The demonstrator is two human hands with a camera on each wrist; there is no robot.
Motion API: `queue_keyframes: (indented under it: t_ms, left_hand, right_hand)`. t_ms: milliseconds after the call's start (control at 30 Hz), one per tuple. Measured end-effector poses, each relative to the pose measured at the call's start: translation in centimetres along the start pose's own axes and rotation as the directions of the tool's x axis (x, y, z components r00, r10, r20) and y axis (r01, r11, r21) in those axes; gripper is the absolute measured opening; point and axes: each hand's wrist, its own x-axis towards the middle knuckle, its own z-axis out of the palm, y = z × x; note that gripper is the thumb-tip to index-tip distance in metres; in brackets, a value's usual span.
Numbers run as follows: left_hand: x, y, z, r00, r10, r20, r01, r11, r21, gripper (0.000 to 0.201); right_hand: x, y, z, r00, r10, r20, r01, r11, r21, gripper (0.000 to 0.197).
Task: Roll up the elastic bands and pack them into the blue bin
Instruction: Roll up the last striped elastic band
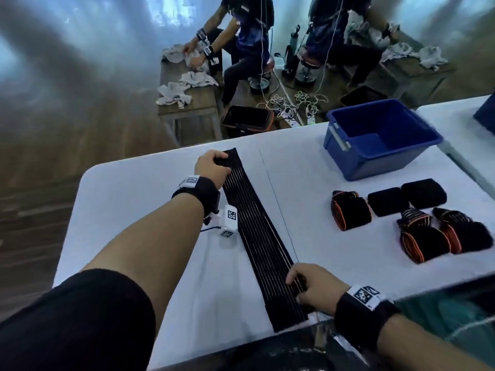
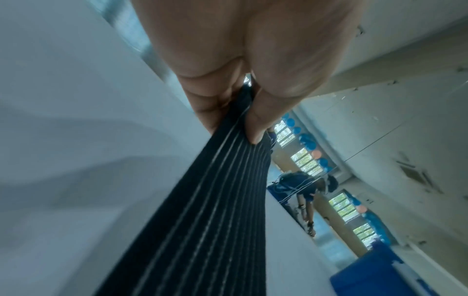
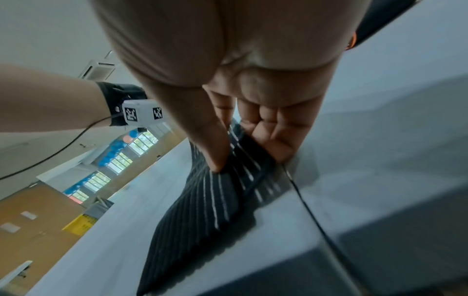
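A long black elastic band (image 1: pixel 257 228) with thin pale stripes lies stretched flat on the white table (image 1: pixel 134 204), running from the far middle to the near edge. My left hand (image 1: pixel 214 167) pinches its far end; the left wrist view shows the band (image 2: pixel 202 210) held between thumb and fingers (image 2: pixel 255 128). Near the front edge my right hand (image 1: pixel 308 285) grips the band, and in the right wrist view thumb and fingers (image 3: pixel 215 158) pinch the striped cloth (image 3: pixel 202 216). The blue bin (image 1: pixel 375 140) stands at the far right; what shows of its inside is bare.
Several rolled bands (image 1: pixel 351 210), black and some orange-edged, lie in a group on the right of the table. Beyond the far table edge another person (image 1: pixel 241 36) sits at a wooden bench with white cloths, with cables and black bins on the floor.
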Motion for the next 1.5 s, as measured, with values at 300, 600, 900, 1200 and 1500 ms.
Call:
queue_keyframes:
  t_ms: [300,600,900,1200,1500]
  left_hand:
    - [2.7,-5.3,1.4,0.988,-0.095,0.119,0.056,0.953,0.298,0.024]
    - [4.1,-4.7,1.7,0.989,-0.069,0.128,-0.002,0.875,0.484,0.043]
    - [-3.1,-5.6,-0.8,0.989,-0.061,0.134,0.015,0.946,0.323,0.048]
    - [-17.8,-8.0,-1.0,0.971,-0.085,0.222,0.022,0.962,0.272,0.028]
    - [-21.7,-7.2,2.0,0.981,-0.168,0.1,0.148,0.972,0.18,0.02]
  right_hand:
    - [-1.1,0.5,1.8,0.962,0.086,-0.257,-0.066,0.994,0.084,0.034]
    - [-1.3,0.3,3.5,0.943,0.126,-0.307,-0.092,0.988,0.123,0.024]
    - [0.0,0.1,2.3,0.933,0.11,-0.342,-0.101,0.994,0.044,0.007]
    - [4.4,-1.8,-0.4,0.952,0.025,-0.306,0.021,0.989,0.146,0.013]
    - [5.5,-2.2,0.3,0.979,-0.046,-0.201,0.094,0.968,0.235,0.015]
